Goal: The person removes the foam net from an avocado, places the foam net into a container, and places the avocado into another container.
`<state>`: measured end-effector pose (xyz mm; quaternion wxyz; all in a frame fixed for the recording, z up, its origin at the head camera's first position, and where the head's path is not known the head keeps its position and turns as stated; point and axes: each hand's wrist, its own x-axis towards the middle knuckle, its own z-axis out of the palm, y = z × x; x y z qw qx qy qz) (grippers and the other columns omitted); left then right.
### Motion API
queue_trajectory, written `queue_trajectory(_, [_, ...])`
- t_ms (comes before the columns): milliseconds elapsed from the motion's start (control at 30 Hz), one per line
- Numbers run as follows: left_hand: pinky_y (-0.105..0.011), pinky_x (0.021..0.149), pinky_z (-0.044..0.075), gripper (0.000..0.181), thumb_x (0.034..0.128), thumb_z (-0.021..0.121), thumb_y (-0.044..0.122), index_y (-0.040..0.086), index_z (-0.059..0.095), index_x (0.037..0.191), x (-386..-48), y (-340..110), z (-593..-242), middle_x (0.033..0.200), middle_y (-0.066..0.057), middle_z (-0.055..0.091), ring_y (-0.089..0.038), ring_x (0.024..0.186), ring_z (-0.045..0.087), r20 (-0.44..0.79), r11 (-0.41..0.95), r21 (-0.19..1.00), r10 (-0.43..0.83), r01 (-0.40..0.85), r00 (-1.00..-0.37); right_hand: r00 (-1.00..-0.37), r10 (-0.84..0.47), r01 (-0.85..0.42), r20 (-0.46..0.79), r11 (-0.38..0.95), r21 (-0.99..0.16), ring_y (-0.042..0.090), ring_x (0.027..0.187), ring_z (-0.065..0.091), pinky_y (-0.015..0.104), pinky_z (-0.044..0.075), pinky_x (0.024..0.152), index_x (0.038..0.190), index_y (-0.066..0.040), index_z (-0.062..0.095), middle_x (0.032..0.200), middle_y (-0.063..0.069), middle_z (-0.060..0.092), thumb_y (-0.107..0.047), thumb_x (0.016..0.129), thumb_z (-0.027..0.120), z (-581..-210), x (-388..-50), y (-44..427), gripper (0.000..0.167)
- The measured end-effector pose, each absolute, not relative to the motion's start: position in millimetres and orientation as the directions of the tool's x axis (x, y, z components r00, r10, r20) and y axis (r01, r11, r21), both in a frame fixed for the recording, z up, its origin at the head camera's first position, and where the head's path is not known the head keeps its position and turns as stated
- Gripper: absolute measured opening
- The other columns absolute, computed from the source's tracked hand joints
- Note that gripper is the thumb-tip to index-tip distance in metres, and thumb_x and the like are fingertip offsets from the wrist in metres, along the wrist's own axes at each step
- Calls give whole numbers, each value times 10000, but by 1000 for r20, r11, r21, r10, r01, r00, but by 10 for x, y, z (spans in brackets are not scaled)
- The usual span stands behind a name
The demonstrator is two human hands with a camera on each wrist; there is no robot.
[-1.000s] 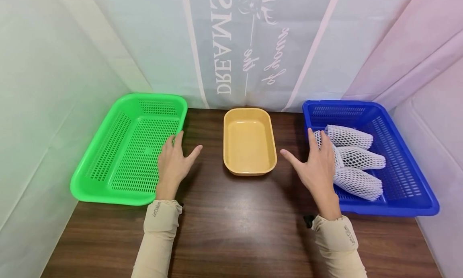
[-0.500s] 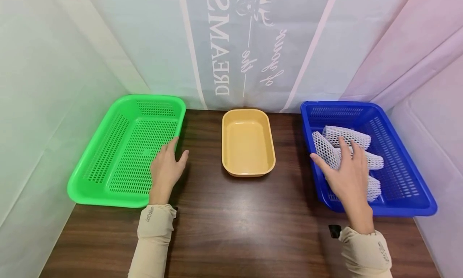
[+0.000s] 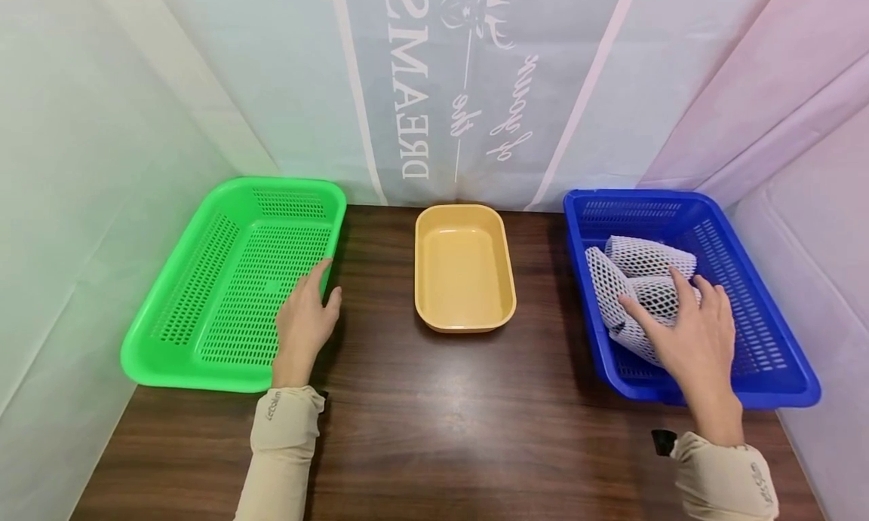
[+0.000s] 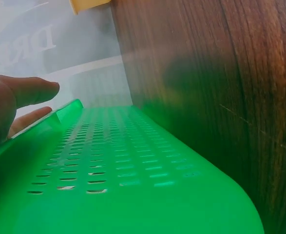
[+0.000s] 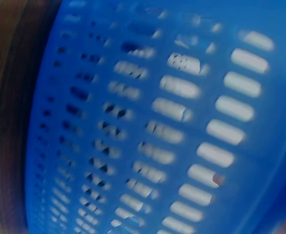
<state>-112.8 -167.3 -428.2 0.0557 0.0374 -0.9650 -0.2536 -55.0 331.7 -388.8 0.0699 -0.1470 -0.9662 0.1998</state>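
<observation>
Several white foam net sleeves lie in the blue basket [image 3: 767, 397] on the right; a slanting foam net sleeve [image 3: 604, 283] is at its left wall and another foam net sleeve [image 3: 648, 257] behind. My right hand [image 3: 698, 347] is over the front sleeves with thumb and fingers spread, hiding parts of them; whether it touches them I cannot tell. The right wrist view shows mostly the basket's slotted wall [image 5: 191, 122]. My left hand [image 3: 303, 321] hovers at the right rim of the green basket [image 3: 271, 287], fingers relaxed, holding nothing.
A yellow tray [image 3: 465, 280] stands between the two baskets near the back of the brown wooden table [image 3: 448, 430]. A printed cloth [image 3: 468, 91] hangs behind, and pale sheets enclose both sides.
My right hand has moved right, from the blue basket's left edge to over the front sleeves. My left hand has shifted slightly left and down. The baskets and tray stay put.
</observation>
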Motion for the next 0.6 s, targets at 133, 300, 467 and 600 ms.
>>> queue_trajectory(133, [-333, 487, 356, 531, 1007, 550, 247, 240, 399, 1515, -1135, -1691, -4300, 1302, -212, 599, -268, 612, 516, 83, 862, 505, -95, -40, -992, -954, 292, 243, 65, 882, -403, 552, 1448, 134, 707, 143, 1137, 1570, -59, 248, 1539, 390, 216, -619, 889, 594, -3929, -535, 3417, 947])
queue_trajectory(300, [-322, 446, 331, 555, 1011, 533, 213, 263, 365, 1537, -1145, -1718, -4304, 1396, -198, 564, -219, 503, 453, 67, 856, 515, -81, -35, -994, -970, 241, 203, 45, 894, -400, 588, 1388, 212, 730, 202, 1070, 1551, -24, 278, 1512, 391, 271, -564, 893, 634, -3988, -530, 3546, 922])
queue_trajectory(467, [-311, 416, 315, 604, 1015, 521, 187, 303, 301, 1565, -1139, -1739, -4293, 1255, -211, 633, -192, 447, 404, 31, 854, 519, -61, -36, -998, -980, 195, 199, -51, 905, -376, 650, 1331, 230, 775, 248, 975, 1548, -9, 263, 1505, 417, 244, -565, 880, 664, -4040, -518, 3671, 957])
queue_trajectory(600, [-301, 399, 312, 620, 1022, 495, 185, 325, 257, 1577, -1118, -1767, -4287, 875, -193, 606, -178, 423, 380, 4, 847, 531, -43, -34, -999, -983, 147, 178, -112, 916, -359, 662, 1288, 266, 775, 281, 949, 1526, 18, 289, 1450, 451, 284, -566, 842, 711, -4085, -520, 3749, 993])
